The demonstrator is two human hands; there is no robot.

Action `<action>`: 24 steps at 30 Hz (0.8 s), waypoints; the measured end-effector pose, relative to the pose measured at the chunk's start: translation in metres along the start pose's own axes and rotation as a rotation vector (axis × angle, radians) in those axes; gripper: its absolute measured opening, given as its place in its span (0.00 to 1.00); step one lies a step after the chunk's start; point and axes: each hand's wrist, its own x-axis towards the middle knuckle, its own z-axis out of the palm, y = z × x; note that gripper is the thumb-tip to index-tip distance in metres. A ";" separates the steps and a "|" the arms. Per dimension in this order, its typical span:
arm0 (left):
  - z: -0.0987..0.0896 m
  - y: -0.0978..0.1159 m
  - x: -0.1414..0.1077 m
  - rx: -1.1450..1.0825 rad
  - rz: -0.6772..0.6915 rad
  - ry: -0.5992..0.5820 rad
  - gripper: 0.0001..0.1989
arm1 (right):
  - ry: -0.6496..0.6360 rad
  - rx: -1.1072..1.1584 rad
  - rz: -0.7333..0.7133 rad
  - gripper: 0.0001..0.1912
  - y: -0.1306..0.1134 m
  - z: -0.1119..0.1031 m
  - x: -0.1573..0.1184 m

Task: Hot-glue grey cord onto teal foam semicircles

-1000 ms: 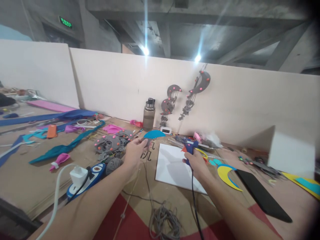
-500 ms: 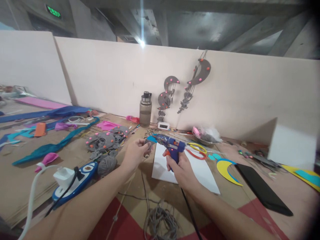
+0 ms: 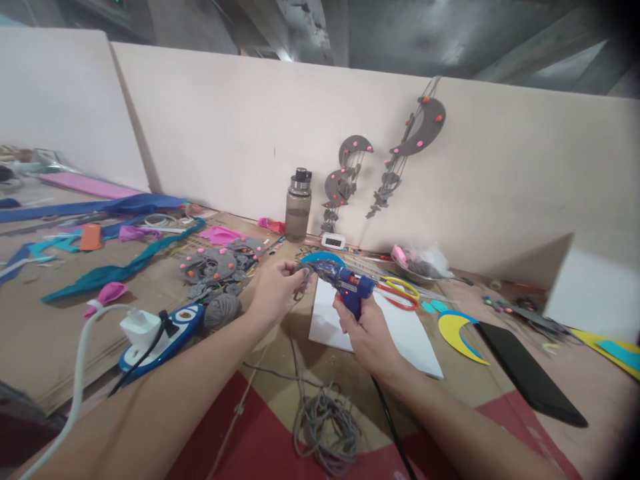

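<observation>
My right hand (image 3: 367, 327) is closed round the handle of a blue hot glue gun (image 3: 353, 287), its nozzle pointing left. My left hand (image 3: 275, 288) pinches a small grey felt piece (image 3: 304, 279), partly hidden by the fingers, right at the nozzle tip. Grey yarn (image 3: 295, 347) runs from below that hand down to a loose coil of yarn (image 3: 327, 430) at the front edge. Under the glue gun lies a white sheet (image 3: 325, 320). Behind the nozzle shows a blue curved piece (image 3: 323, 257).
Red- and yellow-handled scissors (image 3: 400, 293), a yellow crescent (image 3: 457, 339) and a black phone-like slab (image 3: 530, 373) lie right. Left are a power strip (image 3: 187, 320), a yarn ball (image 3: 221, 311) and grey felt pieces with pompoms (image 3: 215, 263). A bottle (image 3: 299, 207) stands behind.
The glue gun's nozzle has come to the grey felt piece in my left hand; before, a small gap showed. The whole view has tilted slightly downward and shifted.
</observation>
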 end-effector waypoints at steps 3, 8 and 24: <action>0.000 0.000 -0.001 0.054 0.003 -0.005 0.14 | 0.001 -0.024 0.004 0.13 -0.001 0.000 -0.001; 0.001 0.000 -0.002 0.131 0.039 -0.016 0.13 | -0.005 -0.030 -0.013 0.11 -0.001 -0.001 -0.002; -0.001 0.005 -0.006 0.388 0.133 0.009 0.09 | 0.000 -0.130 -0.056 0.14 -0.001 -0.001 -0.003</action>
